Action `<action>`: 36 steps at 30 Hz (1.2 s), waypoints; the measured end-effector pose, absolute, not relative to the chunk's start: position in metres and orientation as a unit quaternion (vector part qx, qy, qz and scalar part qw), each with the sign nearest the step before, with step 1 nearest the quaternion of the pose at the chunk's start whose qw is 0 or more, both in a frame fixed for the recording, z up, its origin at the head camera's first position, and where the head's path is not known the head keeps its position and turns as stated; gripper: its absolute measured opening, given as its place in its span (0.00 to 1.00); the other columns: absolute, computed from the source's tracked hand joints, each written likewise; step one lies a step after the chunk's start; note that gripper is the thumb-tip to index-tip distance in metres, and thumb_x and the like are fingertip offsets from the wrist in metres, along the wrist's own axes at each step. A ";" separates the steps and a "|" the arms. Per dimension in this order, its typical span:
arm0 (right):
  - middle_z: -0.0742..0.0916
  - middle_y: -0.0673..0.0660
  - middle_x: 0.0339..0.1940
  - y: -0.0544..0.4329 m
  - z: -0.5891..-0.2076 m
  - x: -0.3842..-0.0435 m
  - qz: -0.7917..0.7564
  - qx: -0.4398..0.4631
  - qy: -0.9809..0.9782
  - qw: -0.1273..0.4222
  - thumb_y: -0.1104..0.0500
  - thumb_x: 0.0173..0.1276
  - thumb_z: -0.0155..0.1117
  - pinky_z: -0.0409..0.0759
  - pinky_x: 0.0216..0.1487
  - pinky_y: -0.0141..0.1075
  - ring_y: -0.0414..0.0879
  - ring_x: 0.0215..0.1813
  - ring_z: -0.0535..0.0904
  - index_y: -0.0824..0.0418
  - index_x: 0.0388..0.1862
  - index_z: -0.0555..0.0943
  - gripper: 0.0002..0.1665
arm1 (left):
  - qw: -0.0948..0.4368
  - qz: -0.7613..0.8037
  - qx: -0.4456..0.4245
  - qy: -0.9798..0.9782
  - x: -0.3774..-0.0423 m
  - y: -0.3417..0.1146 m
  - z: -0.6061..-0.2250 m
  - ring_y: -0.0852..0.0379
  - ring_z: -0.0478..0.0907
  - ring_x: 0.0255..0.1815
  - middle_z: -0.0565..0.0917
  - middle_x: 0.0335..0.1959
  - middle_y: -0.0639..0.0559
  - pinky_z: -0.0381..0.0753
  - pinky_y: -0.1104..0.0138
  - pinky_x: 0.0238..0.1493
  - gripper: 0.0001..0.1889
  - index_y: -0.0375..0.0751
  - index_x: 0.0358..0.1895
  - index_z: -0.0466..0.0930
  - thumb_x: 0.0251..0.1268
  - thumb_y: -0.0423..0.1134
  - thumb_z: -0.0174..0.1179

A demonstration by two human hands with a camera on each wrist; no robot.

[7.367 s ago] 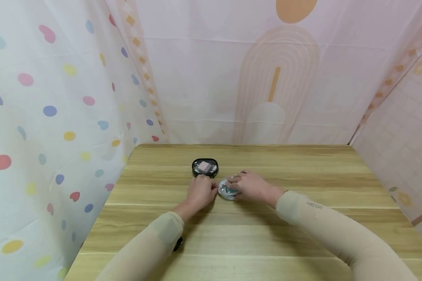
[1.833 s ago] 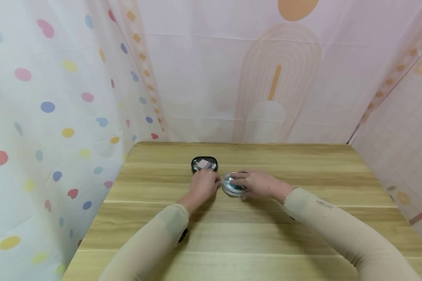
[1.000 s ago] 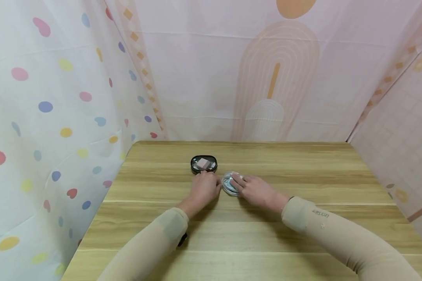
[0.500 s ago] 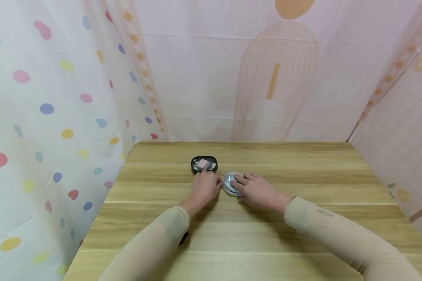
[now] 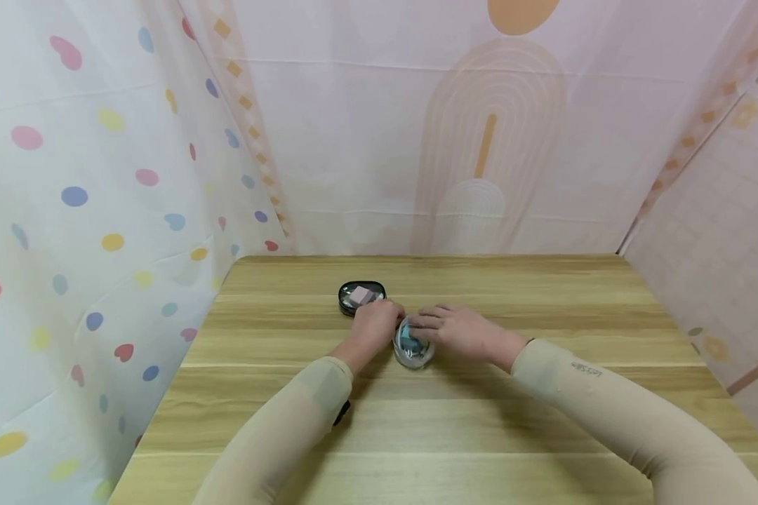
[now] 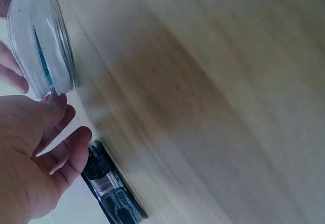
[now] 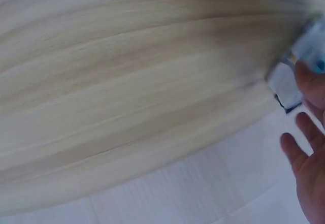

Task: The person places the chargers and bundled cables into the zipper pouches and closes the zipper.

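A small clear zip pouch with something teal inside sits on the table between both hands. In the left wrist view, its zip shows a dark slit with teal behind it. My left hand pinches the zip's end between thumb and index finger; the pull itself is hidden by the fingertips. My right hand holds the pouch from the right, fingers over its far side. In the right wrist view, the thumb lies against the pouch, with the outer fingers spread away from it.
A black-rimmed clear case with a pink block and dark items stands just behind the left hand. The wood-grain table reaches back to a patterned curtain. Another dotted curtain hangs at the left.
The pouch has turned, its long side now running toward me, and come slightly nearer. The left hand has moved to its far left end; the right fingers have shifted toward its far side.
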State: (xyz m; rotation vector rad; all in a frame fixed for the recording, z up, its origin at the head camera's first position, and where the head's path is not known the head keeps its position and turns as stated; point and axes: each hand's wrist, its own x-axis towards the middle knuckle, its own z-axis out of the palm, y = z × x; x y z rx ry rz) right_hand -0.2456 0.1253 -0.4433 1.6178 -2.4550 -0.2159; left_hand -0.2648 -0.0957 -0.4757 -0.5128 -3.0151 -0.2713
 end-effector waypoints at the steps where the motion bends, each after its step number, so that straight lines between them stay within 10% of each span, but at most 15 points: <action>1: 0.83 0.55 0.75 0.125 -0.446 -0.247 -0.088 0.555 -0.821 0.100 0.64 0.74 0.66 0.79 0.76 0.50 0.54 0.76 0.79 0.55 0.72 0.82 0.28 | 0.035 -0.087 -0.169 -0.981 -0.265 -0.096 -0.476 0.54 0.90 0.49 0.93 0.47 0.56 0.91 0.54 0.47 0.11 0.54 0.44 0.94 0.78 0.37 0.61; 25: 0.73 0.61 0.83 0.126 -0.457 -0.243 -0.011 0.540 -0.841 -0.026 0.42 0.78 0.62 0.71 0.80 0.61 0.59 0.85 0.67 0.63 0.83 0.68 0.42 | 0.021 -0.093 -0.184 -0.978 -0.260 -0.101 -0.476 0.53 0.90 0.53 0.93 0.48 0.54 0.90 0.51 0.52 0.09 0.53 0.45 0.93 0.78 0.39 0.62; 36: 0.78 0.64 0.78 0.123 -0.457 -0.243 0.032 0.526 -0.850 -0.005 0.42 0.68 0.75 0.81 0.73 0.54 0.63 0.75 0.79 0.60 0.76 0.77 0.43 | 0.035 -0.109 -0.193 -0.974 -0.251 -0.110 -0.476 0.55 0.90 0.51 0.93 0.47 0.58 0.90 0.52 0.50 0.04 0.55 0.41 0.93 0.75 0.43 0.68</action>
